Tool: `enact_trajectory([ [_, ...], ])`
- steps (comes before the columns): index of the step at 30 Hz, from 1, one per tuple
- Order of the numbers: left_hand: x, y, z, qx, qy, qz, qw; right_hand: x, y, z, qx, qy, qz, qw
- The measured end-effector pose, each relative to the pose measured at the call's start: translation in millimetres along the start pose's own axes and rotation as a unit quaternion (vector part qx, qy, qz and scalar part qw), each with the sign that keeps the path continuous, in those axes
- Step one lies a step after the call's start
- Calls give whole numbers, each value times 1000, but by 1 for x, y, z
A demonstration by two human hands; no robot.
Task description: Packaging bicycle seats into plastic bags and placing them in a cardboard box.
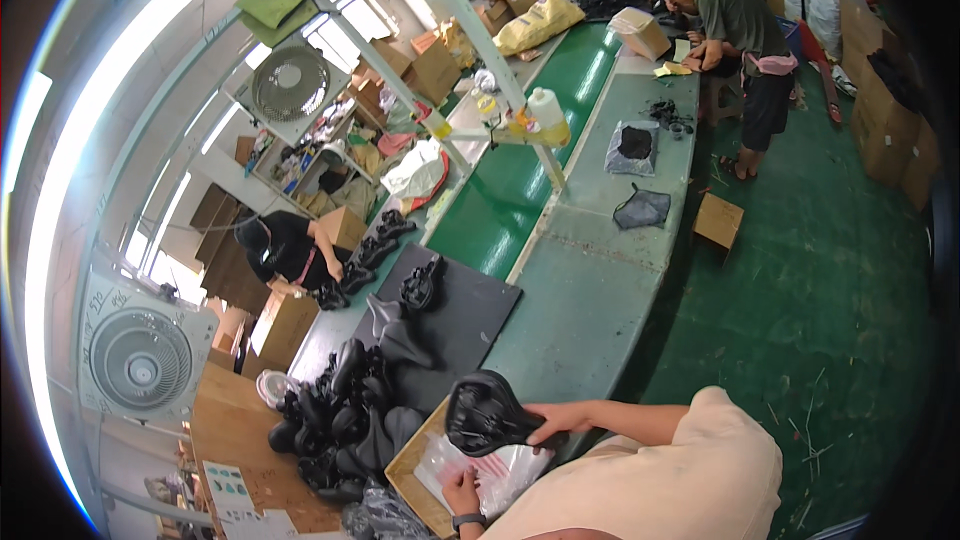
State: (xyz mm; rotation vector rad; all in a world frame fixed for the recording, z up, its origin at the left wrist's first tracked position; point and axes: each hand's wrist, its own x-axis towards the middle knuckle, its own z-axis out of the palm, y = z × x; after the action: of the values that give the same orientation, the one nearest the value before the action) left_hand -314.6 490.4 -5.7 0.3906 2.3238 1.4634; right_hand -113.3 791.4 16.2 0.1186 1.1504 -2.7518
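The right hand [556, 420] grips a black seat [487, 414] by its edge; the left hand [461, 491] pinches a clear bag [500, 467] under it

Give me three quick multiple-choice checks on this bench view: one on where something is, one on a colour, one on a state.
1. Where is the black bicycle saddle that is being handled?
A. on the floor
B. in the right hand, above a clear plastic bag
C. on the green belt

2. What colour is the conveyor belt running up the middle of the line?
A. green
B. red
C. yellow

3. What is the left hand doing?
A. hanging free in the air
B. gripping a fan
C. resting on the clear plastic bag

Key: 1 B, the right fingers grip the saddle's edge over the bag. 2 A, the belt strip between the grey tables is bright green. 3 C, the left hand, with a wristwatch, lies on the bag's lower edge.
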Motion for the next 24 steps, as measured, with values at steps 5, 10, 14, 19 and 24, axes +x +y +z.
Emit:
enact_trajectory([
  [5, -22, 17, 15, 29, -125, 43, 991, 54, 13, 32, 69, -64, 117, 989],
  [10, -35, -29, 0, 1, -162, -14, 987, 84, 68, 65, 126, 44, 145, 980],
  [14, -54, -22, -35, -59, -128, -122, 983, 108, 97, 66, 216, 59, 180, 958],
  [19, -48, -33, -62, -435, -95, -113, 888, 124, 78, 120, 207, 73, 93, 971],
  [24, -16, -51, -164, -775, -45, -15, 630, 150, 71, 141, 105, 105, 26, 989],
])
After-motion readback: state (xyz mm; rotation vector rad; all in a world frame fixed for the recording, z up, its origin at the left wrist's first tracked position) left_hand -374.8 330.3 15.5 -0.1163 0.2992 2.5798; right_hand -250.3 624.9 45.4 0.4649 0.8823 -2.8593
